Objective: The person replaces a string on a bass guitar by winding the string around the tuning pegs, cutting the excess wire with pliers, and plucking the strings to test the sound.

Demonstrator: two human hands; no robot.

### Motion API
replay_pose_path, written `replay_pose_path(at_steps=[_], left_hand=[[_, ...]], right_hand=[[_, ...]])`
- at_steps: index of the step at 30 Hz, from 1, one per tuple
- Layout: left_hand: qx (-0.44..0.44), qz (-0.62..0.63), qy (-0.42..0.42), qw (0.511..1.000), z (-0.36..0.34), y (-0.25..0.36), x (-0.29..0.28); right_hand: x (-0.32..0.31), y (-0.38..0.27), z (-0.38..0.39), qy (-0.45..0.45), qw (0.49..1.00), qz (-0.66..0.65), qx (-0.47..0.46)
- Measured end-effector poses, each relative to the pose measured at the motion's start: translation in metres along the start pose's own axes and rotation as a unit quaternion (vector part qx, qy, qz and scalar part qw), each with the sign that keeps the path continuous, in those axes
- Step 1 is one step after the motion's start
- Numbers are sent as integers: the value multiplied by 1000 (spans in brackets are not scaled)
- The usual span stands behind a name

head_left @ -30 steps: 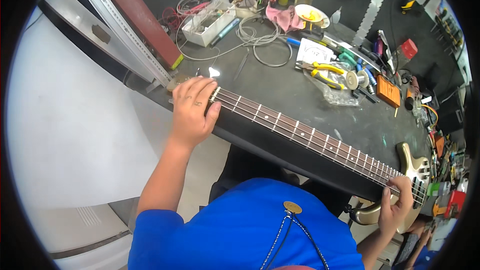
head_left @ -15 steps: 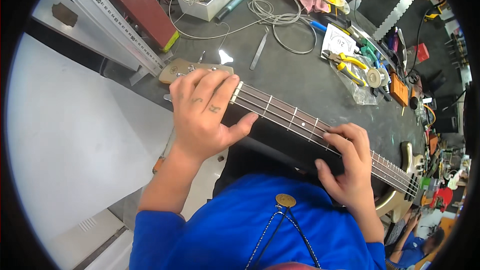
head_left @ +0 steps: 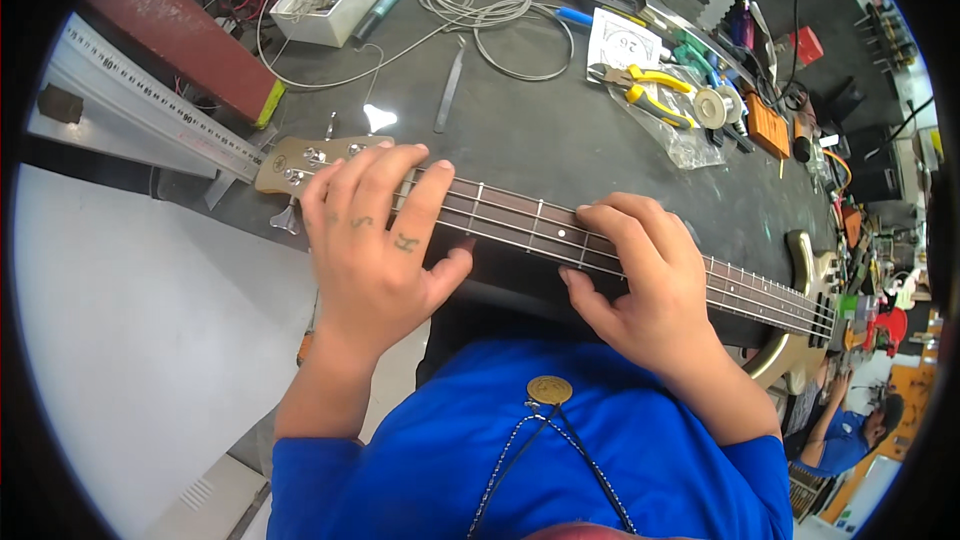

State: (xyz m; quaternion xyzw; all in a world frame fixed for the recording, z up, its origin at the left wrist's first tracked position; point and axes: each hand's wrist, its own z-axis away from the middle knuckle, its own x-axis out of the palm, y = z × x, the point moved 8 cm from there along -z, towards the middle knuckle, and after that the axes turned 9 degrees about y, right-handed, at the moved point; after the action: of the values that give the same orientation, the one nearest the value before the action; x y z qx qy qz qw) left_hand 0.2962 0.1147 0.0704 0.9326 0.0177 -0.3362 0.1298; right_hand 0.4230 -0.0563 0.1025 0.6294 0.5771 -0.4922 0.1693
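Observation:
A bass guitar neck with a dark fretboard and metal strings runs from the headstock at the left to the gold-toned body at the far right. My left hand lies over the neck close to the headstock, its fingers across the strings and its thumb at the near edge. Further along, my right hand wraps the neck, fingertips at the far edge and thumb at the near one. Silver tuning pegs show beside my left hand. The underside of the neck is hidden.
Beyond the neck, the dark bench holds tweezers, coiled wire, a white box, yellow-handled pliers and a spool. A long ruler lies left of the headstock. Another person sits at the far right.
My left hand has slid from the headstock over the nut onto the first strings' stretch. My right hand has shifted toward the headstock, its thumb now against the neck. The view has shifted.

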Motion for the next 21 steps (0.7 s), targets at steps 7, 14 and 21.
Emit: replay_pose_path(at_steps=[7, 14, 21], left_hand=[[0, -6, 11, 1000, 0, 0, 4], [-9, 8, 23, 1000, 2, -1, 4], [5, -15, -14, 1000, 1, 0, 7]], right_hand=[[-1, 3, 2, -7, 1000, 10, 2], [-9, 5, 8, 50, 998, 44, 7], [-8, 6, 8, 57, 998, 30, 6]])
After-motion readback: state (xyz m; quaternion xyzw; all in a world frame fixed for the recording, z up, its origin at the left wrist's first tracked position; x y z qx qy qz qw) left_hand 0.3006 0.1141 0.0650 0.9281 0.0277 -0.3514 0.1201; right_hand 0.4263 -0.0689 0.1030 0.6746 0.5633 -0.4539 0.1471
